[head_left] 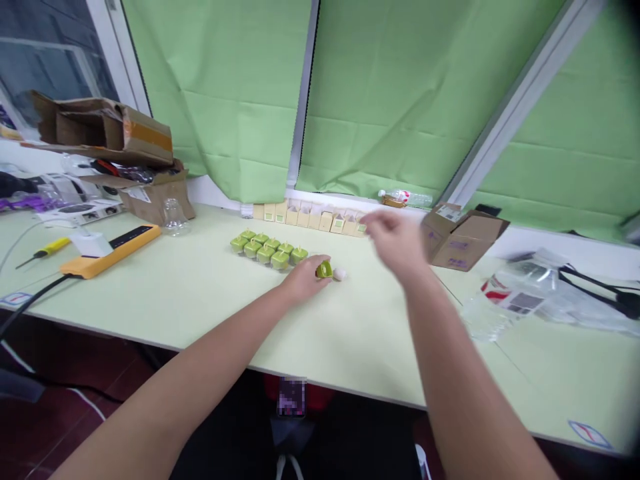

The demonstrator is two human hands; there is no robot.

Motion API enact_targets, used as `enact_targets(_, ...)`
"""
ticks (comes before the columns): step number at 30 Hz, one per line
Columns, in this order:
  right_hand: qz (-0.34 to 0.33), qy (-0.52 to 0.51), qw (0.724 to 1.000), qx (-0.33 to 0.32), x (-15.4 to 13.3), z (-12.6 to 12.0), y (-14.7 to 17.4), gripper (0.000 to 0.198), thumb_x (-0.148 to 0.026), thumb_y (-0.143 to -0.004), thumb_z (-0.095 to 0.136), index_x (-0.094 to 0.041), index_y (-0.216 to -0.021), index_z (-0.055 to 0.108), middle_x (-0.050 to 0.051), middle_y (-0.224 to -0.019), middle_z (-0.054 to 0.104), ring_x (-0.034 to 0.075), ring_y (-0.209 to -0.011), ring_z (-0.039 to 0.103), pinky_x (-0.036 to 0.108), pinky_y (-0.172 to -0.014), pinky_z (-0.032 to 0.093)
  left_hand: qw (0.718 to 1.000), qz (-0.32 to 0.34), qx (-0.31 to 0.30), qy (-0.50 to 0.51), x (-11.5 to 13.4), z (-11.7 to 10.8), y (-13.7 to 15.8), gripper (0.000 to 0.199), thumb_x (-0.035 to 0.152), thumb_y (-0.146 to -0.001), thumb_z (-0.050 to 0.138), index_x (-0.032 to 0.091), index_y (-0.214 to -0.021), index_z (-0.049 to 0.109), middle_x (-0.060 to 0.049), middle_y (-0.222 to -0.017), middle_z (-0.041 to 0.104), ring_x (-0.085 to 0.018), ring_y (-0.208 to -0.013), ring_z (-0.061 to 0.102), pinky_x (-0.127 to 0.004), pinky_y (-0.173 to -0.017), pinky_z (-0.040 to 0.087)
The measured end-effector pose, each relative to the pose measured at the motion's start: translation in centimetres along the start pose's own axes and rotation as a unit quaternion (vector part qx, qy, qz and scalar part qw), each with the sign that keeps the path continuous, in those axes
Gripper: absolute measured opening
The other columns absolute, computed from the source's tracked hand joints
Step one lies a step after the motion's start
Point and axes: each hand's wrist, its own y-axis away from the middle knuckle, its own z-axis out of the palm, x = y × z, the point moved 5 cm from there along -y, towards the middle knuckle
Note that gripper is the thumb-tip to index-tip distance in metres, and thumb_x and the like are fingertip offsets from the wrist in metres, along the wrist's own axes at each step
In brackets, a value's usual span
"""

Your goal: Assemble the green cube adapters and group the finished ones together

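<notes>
My left hand is closed around a small green container, tilted so its end faces right. A small whitish piece lies on the table just right of it. Beside that hand, to the left, stand two rows of small green candle-like cubes with pale wicks on top. My right hand is raised over the table, near the right end of a row of small tan boxes. Motion blurs its fingers, so whether anything is in them is unclear.
An orange power strip, a screwdriver and cardboard boxes occupy the left side. At right are an open carton and a large clear bottle. Another bottle lies by the green-curtained window.
</notes>
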Motion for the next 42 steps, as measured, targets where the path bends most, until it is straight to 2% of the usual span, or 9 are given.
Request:
enact_targets(3,0.038,0.01,0.997,-0.066,2.3,5.5,1.2,0.019,-0.031,-0.083,0.059,-0.018,-0.077,0.071,0.002,-0.072,0.069,0.016,-0.067,0.062,0.028,-0.066,0.048,1.0,0.0,0.025,-0.007,-0.2,-0.3,-0.4,0.046,0.024,-0.077,0.067,0.019,-0.122,0.058,-0.009,-0.119,0.065,-0.021,-0.104,0.062,-0.035,-0.092,0.051)
enact_targets(7,0.044,0.011,0.996,-0.08,4.4,9.4,3.4,0.017,-0.035,-0.079,0.06,-0.023,-0.083,0.072,0.0,-0.079,0.071,0.014,-0.065,0.062,0.027,-0.066,0.046,0.999,0.014,0.03,-0.009,0.1,-0.6,-0.6,0.044,0.02,-0.077,0.065,0.019,-0.121,0.061,-0.009,-0.122,0.064,-0.023,-0.112,0.06,-0.036,-0.099,0.047)
enact_targets(11,0.064,0.001,0.997,-0.032,4.4,8.9,3.8,0.018,-0.038,-0.077,0.062,-0.023,-0.084,0.07,0.001,-0.086,0.07,0.014,-0.067,0.062,0.027,-0.066,0.046,0.999,0.045,0.009,-0.003,1.0,-0.5,-0.3,0.043,0.015,-0.076,0.063,0.018,-0.119,0.062,-0.009,-0.121,0.064,-0.022,-0.112,0.059,-0.035,-0.1,0.046)
enact_targets(18,0.054,0.006,0.994,-0.095,4.1,10.1,4.0,0.01,-0.019,-0.071,0.06,-0.021,-0.073,0.07,0.001,-0.081,0.068,0.015,-0.073,0.061,0.026,-0.071,0.045,0.998,0.057,-0.031,0.001,1.6,-0.3,-0.1,0.054,0.003,-0.069,0.055,0.02,-0.12,0.062,-0.008,-0.117,0.065,-0.023,-0.109,0.059,-0.037,-0.096,0.047)
enact_targets(23,0.056,0.034,0.994,-0.085,3.9,10.0,4.2,0.011,-0.018,-0.075,0.054,-0.019,-0.071,0.064,0.005,-0.083,0.067,0.016,-0.073,0.059,0.026,-0.07,0.043,0.999,0.039,-0.024,0.011,1.9,-0.4,-0.1,0.051,0.005,-0.069,0.055,0.02,-0.118,0.062,-0.007,-0.114,0.066,-0.021,-0.098,0.061,-0.032,-0.087,0.05)
enact_targets(28,0.058,0.032,0.996,-0.066,3.9,9.6,4.2,0.012,-0.024,-0.082,0.048,-0.019,-0.08,0.058,0.006,-0.082,0.066,0.018,-0.073,0.058,0.028,-0.067,0.041,0.999,0.031,-0.028,0.01,1.6,-0.3,-0.2,0.048,0.009,-0.073,0.057,0.02,-0.119,0.061,-0.007,-0.115,0.066,-0.02,-0.098,0.061,-0.032,-0.086,0.05)
enact_targets(33,0.073,0.015,0.997,0.004,4.3,7.8,4.1,0.016,-0.027,-0.084,0.045,-0.021,-0.092,0.058,0.003,-0.08,0.067,0.017,-0.064,0.057,0.028,-0.062,0.039,1.0,-0.007,0.01,-0.013,0.3,-0.8,-0.2,0.046,0.019,-0.074,0.066,0.019,-0.12,0.061,-0.01,-0.121,0.064,-0.022,-0.106,0.06,-0.036,-0.094,0.048)
enact_targets(38,0.028,0.025,0.999,-0.016,3.5,7.4,4.1,0.021,-0.025,-0.083,0.044,-0.024,-0.093,0.063,0.0,-0.077,0.067,0.015,-0.059,0.055,0.027,-0.063,0.04,1.0,-0.015,0.002,-0.006,0.4,-0.8,0.0,0.045,0.021,-0.074,0.065,0.019,-0.12,0.06,-0.01,-0.118,0.064,-0.021,-0.097,0.062,-0.034,-0.089,0.05)
enact_targets(42,0.038,-0.002,0.999,-0.023,3.5,7.7,4.0,0.018,-0.032,-0.085,0.048,-0.023,-0.086,0.063,0.0,-0.072,0.067,0.014,-0.058,0.056,0.027,-0.062,0.042,1.0,-0.006,-0.014,0.002,0.9,-0.7,0.1,0.044,0.018,-0.073,0.064,0.02,-0.117,0.06,-0.009,-0.116,0.064,-0.021,-0.097,0.061,-0.034,-0.088,0.05)
